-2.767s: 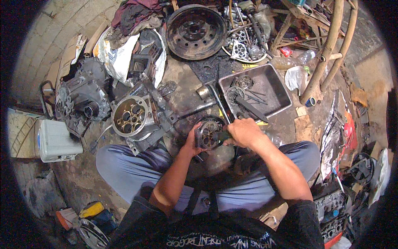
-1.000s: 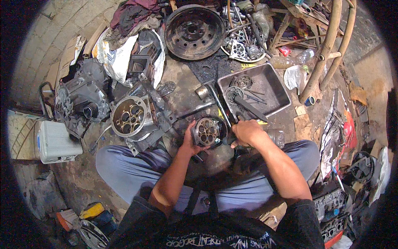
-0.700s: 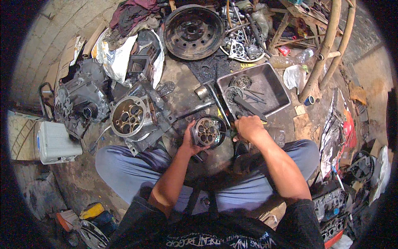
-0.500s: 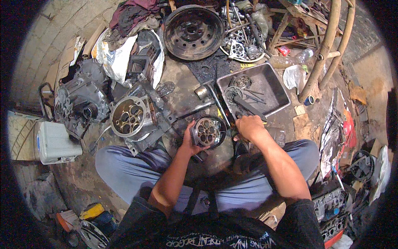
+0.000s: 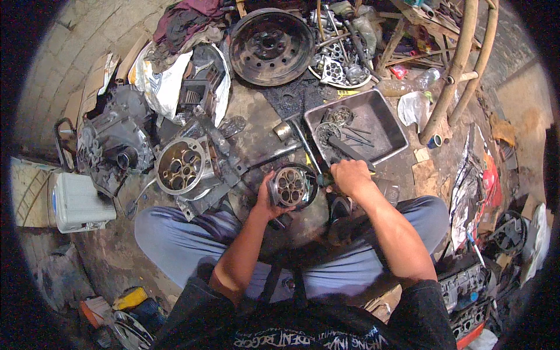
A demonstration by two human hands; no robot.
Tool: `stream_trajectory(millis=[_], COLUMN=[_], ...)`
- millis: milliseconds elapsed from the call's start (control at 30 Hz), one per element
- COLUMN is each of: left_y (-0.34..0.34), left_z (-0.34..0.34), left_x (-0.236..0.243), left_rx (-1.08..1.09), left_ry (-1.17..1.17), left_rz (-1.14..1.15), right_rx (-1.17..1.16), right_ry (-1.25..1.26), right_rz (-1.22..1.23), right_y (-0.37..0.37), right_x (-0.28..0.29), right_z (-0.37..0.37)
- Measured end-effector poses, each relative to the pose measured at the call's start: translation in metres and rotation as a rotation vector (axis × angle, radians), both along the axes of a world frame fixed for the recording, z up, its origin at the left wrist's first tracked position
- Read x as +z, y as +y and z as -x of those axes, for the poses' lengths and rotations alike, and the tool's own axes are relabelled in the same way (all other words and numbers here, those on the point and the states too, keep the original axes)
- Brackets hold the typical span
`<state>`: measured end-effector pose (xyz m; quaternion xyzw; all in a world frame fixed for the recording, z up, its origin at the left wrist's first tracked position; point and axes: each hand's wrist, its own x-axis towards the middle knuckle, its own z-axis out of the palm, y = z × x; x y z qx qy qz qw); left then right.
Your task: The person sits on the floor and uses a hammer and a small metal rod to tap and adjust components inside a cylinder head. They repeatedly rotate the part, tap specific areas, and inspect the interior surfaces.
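Observation:
My left hand is wrapped around the left side of a round metal part, a disc pierced by several round holes. A dark rim surrounds the disc. To its right, my right hand is closed, knuckles up, by the near edge of a grey metal tray. Something dark shows at its fingertips, but I cannot make out what it holds. A dark flat bar slopes over the tray's edge and ends close to this hand. Left of the disc lies a metal housing with a similar holed plate inside its round opening.
Inside the tray are thin rods and round metal parts. A hammer-like tool lies beyond the disc. Farther away are a steel wheel rim and a dish of metal parts. A gearbox casing and grey plastic case stand left.
My right hand has shifted slightly, its fingers turned a little toward the disc. The left hand keeps its hold on the round metal part, nearly still.

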<state>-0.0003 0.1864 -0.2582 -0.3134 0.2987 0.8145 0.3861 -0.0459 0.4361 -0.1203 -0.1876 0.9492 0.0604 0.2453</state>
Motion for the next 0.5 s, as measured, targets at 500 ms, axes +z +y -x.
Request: stream_trajectory(millis=[500], left_y=[0.001], left_z=[0.001], left_x=[0.005], left_rx=[-0.011], left_ry=[0.004], left_rz=[-0.051], right_rx=[-0.015], right_ry=[-0.045], right_rz=[0.01], right_y=[-0.001], right_x=[-0.004], right_z=[0.001])
